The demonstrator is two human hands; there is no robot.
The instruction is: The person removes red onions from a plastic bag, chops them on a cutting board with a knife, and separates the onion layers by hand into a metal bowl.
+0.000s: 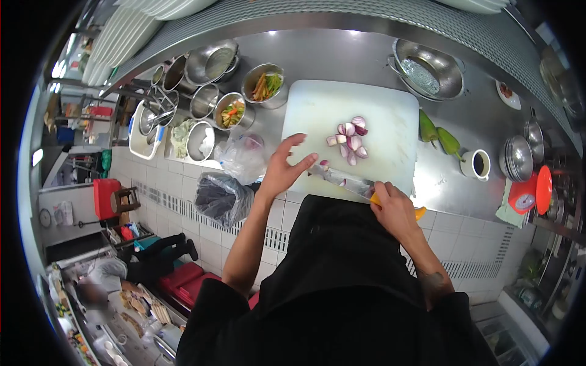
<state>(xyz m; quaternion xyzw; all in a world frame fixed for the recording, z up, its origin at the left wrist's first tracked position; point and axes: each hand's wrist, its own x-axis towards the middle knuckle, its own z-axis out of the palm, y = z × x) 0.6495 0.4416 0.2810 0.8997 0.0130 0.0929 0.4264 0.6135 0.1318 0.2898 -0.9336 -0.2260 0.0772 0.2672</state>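
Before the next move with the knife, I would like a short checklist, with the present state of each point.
1. Right hand grips the yellow-handled metal knife: ok.
2. Left hand well away from the blade: not ok; its spread fingers are near the tip.
3. Purple-and-white onion pieces grouped on the rectangular white cutting board: ok.
4. Blade free of onion: cannot tell; a few pieces lie right by it.
5. Two long green peppers off the board: ok.
6. Board secured against slipping: cannot tell.

A restaurant-type kitchen: a stainless-steel tabletop [311, 53] at twelve o'clock with cut red onions [350, 129], stacked plates [125, 39] at ten, a red kitchen scale [522, 198] at three.
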